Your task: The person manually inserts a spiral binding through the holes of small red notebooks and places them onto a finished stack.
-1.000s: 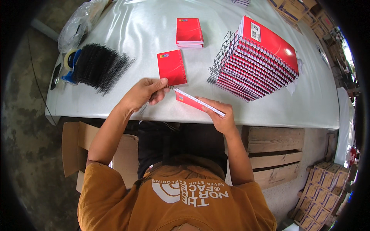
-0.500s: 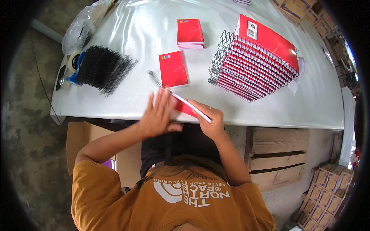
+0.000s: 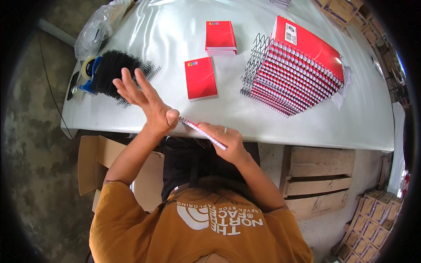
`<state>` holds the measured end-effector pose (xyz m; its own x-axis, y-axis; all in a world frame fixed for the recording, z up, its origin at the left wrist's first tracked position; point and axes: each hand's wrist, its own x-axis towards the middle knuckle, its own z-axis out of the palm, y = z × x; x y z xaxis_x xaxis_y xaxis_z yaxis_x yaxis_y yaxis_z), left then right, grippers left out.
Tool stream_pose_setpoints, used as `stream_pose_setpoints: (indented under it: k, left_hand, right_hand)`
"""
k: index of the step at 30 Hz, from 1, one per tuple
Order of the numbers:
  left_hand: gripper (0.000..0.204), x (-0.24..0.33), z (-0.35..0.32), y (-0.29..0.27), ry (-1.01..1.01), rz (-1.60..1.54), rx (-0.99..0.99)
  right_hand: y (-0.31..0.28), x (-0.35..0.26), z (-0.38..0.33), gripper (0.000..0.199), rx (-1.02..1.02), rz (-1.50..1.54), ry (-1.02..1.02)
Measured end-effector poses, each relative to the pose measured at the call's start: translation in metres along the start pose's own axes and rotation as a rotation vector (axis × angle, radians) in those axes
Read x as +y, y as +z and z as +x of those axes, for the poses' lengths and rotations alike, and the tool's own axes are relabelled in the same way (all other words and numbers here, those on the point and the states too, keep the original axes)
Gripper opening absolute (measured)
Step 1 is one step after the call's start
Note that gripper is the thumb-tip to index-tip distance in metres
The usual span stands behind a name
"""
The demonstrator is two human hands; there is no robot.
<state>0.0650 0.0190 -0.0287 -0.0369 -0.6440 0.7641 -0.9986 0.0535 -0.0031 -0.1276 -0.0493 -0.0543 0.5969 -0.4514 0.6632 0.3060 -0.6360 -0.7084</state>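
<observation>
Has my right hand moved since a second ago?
Yes. Judged against the lone flat notebook, your right hand has shifted to the left and nearer to you.

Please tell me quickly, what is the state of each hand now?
Left hand: open, fingers spread, thumb beside the dark coil; contact cannot be told.
Right hand: closed, holding the notebook.

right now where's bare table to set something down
Bare table: the front strip right of the right hand, before the tall spiral-bound stack; and the gap between that stack and the lone red notebook. Crowded: the left end, with black coils against a blue tape dispenser; the left hand overlaps the coils in view.
</observation>
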Motion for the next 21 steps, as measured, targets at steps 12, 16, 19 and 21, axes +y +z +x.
stream_pose_setpoints:
  k: [12,16,19,21]
  left_hand:
    - [0.108,0.037,-0.067,0.013,0.197,-0.46,-0.267]
    - [0.089,0.015,-0.025,0.006,0.357,-0.127,-0.343]
    - [0.122,0.031,-0.014,0.017,0.112,-0.166,-0.132]
    - [0.12,0.041,-0.072,0.021,0.341,-0.526,-0.398]
  right_hand:
    - [0.002,0.013,0.004,0.059,0.041,-0.093,0.101]
    - [0.009,0.011,0.005,0.059,0.005,-0.106,0.004]
    - [0.007,0.01,0.006,0.066,-0.119,-0.037,0.147]
    - [0.004,0.006,0.009,0.061,0.001,0.109,0.201]
